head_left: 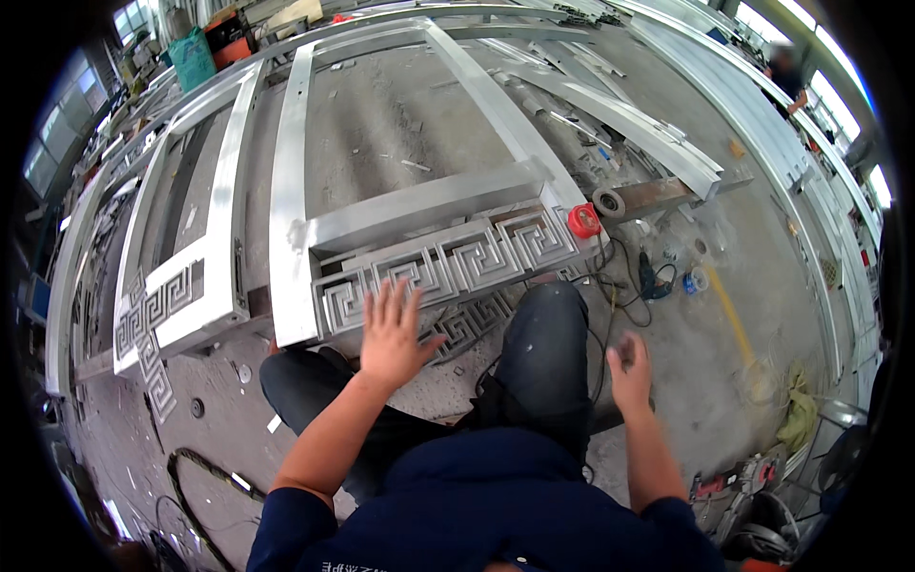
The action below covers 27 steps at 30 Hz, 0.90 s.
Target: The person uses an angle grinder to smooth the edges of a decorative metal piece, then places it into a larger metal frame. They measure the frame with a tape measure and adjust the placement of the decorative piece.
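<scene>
My left hand (391, 334) is open, fingers spread, over the near edge of a silvery metal frame (291, 153). Its fingertips overlap a strip of Greek-key fretwork (410, 272) set into the frame's near end; whether they touch it I cannot tell. My right hand (630, 370) hangs to the right of my knee, apart from the frame. Its fingers are curled, slightly blurred, and anything inside them is hidden. At the frame's right corner sits a red round object (583, 221). Another fretwork strip (467, 322) shows lower down, between my knees.
A second frame (227, 210) with loose fretwork pieces (152, 324) stands left. Right of me lie a drill (653, 278), cables, a can (696, 280) and a grey ring-shaped roll (608, 203). Metal profiles (629, 119) are stacked beyond. Another person (785, 76) stands far right.
</scene>
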### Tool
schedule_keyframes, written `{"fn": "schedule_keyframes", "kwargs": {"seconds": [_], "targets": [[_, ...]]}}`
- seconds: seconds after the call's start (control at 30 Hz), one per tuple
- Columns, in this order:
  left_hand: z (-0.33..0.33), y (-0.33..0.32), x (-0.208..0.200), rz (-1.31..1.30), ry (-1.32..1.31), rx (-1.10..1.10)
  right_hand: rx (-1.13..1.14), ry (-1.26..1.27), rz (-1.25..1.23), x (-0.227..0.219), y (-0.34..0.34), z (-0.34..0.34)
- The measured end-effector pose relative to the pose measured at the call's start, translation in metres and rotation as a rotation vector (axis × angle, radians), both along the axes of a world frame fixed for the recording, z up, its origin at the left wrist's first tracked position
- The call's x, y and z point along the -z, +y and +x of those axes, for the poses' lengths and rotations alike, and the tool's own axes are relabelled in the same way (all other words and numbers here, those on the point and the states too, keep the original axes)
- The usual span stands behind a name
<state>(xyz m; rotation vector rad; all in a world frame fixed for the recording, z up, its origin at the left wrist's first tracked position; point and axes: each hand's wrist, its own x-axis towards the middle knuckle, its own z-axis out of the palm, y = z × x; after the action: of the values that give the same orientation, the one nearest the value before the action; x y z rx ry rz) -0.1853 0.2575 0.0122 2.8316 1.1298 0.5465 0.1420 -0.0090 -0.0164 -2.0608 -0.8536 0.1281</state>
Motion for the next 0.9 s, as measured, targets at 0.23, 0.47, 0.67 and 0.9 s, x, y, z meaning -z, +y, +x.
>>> {"fn": "schedule_keyframes", "kwargs": {"seconds": [0.23,0.47,0.67,0.9], "targets": [[0.126,-0.086,0.003,-0.278,-0.241,0.699,-0.066,0.414,-0.726,0.13,-0.172,-0.053],[0.246,-0.152,0.056,-0.597,0.677,1.017,-0.313,0.524,-0.591,0.085,-0.215,-0.055],[0.253,-0.163,0.084,-0.595,0.787,1.055,-0.413,0.365,-0.64,0.079,-0.255,-0.062],[0.252,-0.157,0.084,-0.633,0.778,1.03,-0.331,0.279,-0.854,0.057,-0.227,-0.07]]}}
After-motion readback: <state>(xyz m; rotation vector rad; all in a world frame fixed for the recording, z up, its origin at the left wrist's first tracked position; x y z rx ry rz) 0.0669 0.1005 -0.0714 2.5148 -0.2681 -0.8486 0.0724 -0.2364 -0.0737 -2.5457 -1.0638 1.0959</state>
